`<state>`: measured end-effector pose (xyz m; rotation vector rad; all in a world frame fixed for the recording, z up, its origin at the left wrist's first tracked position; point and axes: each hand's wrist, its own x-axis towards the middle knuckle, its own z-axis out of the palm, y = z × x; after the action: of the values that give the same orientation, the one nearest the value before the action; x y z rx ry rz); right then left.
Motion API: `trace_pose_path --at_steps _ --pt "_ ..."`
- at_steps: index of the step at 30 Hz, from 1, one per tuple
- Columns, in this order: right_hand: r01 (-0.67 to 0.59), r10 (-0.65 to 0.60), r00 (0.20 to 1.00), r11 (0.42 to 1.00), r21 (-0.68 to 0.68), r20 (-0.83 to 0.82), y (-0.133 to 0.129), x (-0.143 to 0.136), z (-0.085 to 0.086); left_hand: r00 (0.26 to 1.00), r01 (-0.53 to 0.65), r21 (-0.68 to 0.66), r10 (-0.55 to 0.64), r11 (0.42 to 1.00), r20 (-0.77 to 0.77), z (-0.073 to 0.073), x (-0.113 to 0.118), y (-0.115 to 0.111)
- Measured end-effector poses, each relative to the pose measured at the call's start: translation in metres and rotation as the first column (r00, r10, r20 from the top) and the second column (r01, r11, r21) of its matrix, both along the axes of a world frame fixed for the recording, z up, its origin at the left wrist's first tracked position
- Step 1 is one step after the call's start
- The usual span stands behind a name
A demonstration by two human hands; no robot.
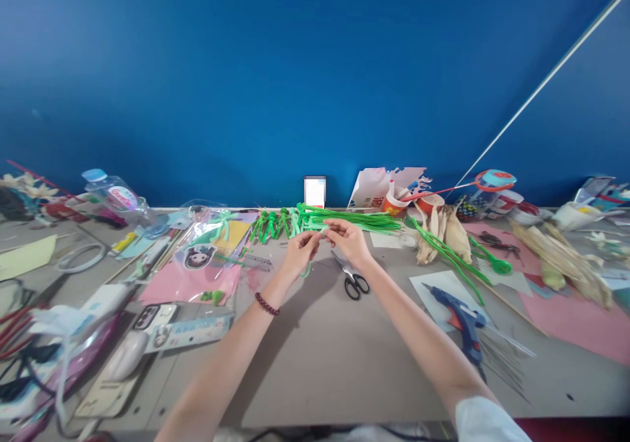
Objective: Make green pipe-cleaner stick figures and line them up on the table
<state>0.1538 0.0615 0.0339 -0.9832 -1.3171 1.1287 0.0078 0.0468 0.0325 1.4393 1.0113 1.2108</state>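
Note:
My left hand (302,251) and my right hand (346,240) meet above the middle of the table, fingers pinched close together. Between their fingertips is a small pale green piece, with a light green curl (306,270) hanging just below my left hand. The fingers hide most of it. Behind my hands lies a bundle of green pipe cleaners (364,219), beside several twisted green pieces (270,225). Black-handled scissors (355,283) rest on the table just below my right hand, slightly open.
A blue glue gun (460,320) lies on white paper at the right, near dried husks (455,235). Pink paper (189,283) and a clear bag are at the left, with a plastic bottle (115,196) farther back. A blue wall (295,87) closes off the rear.

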Motion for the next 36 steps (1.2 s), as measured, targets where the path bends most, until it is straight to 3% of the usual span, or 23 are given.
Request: trace_pose_path --at_steps 5,16,30,36 --pt "0.083 -0.083 0.995 0.996 0.006 -0.053 -0.004 -0.004 0.003 1.000 -0.004 0.023 0.004 1.000 0.010 0.004 0.000 -0.002" --pt "0.161 -0.163 0.985 0.987 0.026 0.060 -0.008 -0.008 -0.003 0.999 0.042 -0.032 -0.042 0.999 -0.001 0.008 0.000 -0.004" --pt "0.101 -0.104 0.991 0.994 0.044 0.080 -0.006 -0.004 -0.007 0.995 0.087 -0.027 -0.088 0.996 -0.043 0.011 -0.004 -0.003" --pt "0.049 -0.055 0.994 0.997 0.062 0.098 -0.004 -0.003 -0.009 0.996 0.085 -0.025 -0.086 0.996 -0.011 0.004 -0.003 -0.001"
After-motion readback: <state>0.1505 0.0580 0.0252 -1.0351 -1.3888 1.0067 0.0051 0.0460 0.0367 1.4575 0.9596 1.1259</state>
